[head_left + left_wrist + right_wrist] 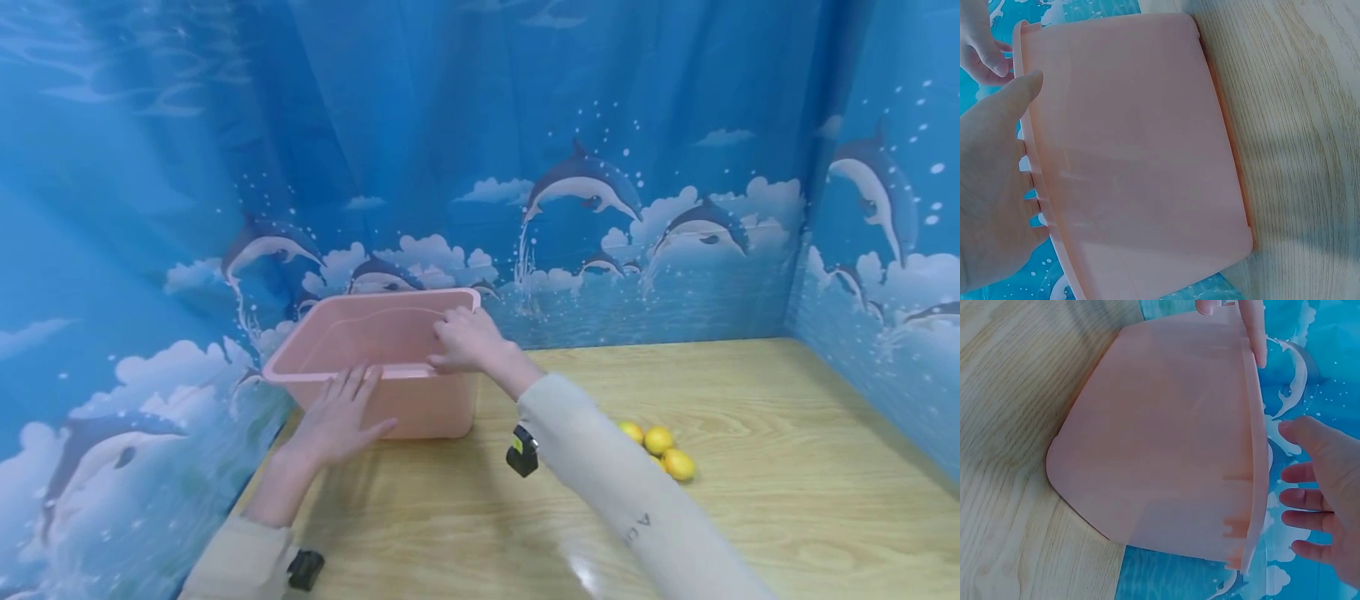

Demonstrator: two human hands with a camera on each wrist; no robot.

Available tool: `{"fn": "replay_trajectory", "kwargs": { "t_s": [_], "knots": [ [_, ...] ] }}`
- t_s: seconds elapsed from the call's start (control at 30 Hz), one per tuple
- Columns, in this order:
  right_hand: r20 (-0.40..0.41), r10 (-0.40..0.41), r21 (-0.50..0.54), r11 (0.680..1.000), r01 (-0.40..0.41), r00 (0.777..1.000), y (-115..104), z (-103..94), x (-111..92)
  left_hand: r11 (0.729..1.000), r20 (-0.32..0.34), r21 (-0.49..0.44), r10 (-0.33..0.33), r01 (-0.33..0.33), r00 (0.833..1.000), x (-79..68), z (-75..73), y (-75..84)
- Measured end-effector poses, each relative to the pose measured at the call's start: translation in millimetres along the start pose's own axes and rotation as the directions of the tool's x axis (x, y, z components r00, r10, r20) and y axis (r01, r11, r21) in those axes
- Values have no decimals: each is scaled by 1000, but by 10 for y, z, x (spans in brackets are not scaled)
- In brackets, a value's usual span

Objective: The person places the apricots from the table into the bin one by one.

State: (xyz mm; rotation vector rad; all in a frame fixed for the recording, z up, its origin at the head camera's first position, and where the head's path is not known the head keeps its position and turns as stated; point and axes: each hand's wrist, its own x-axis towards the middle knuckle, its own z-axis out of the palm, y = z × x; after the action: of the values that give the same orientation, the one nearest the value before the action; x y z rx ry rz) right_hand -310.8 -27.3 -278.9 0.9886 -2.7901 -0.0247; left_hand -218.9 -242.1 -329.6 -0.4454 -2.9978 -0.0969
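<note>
A pink plastic tub (pixel 442 408) stands upright on the wooden table, its mouth facing up. My left hand (pixel 337 421) lies over the front rim with fingers extended and thumb spread. In the left wrist view, the left thumb (pixel 1022 90) overlaps the tub's outer wall (pixel 1135 144), while the other fingertips are hidden beyond the rim. Above the right part of the tub's mouth is my right hand (pixel 468 340), its fingers loosely bent. The right wrist view has this hand (pixel 1329 494) apart from the rim (pixel 1259 450), holding nothing.
Several small yellow citrus fruits (pixel 678 464) lie together on the table (pixel 750 400), partly hidden by my right sleeve (pixel 615 483). A blue dolphin-print curtain (pixel 450 125) hangs behind the table and along both sides.
</note>
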Motion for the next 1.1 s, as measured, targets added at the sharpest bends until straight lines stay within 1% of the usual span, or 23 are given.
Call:
{"fn": "replay_trajectory", "kwargs": {
  "t_s": [0.23, 0.4, 0.63, 0.8, 1.1],
  "knots": [
    [-4, 7, 18, 1000, -7, 1000, 67, -4, -102, 1000, -12, 2, 7, -7, 1000, -1, 3, -3],
    [-11, -8, 32, 999, 8, 1000, 114, 4, -205, 1000, -12, 9, 10, -10, 1000, -3, 9, -8],
    [-44, -35, 4, 999, 35, 998, 212, 18, -376, 1000, -13, 7, 9, -9, 1000, -5, 18, -10],
    [-58, -62, 25, 998, 64, 996, 301, 76, -531, 1000, -9, 1, 3, -3, 1000, -6, 27, -13],
    [-87, -100, 50, 993, 105, 991, 432, 185, -904, 1000, 5, -4, 1, -1, 1000, -3, 3, -3]
  ]
}}
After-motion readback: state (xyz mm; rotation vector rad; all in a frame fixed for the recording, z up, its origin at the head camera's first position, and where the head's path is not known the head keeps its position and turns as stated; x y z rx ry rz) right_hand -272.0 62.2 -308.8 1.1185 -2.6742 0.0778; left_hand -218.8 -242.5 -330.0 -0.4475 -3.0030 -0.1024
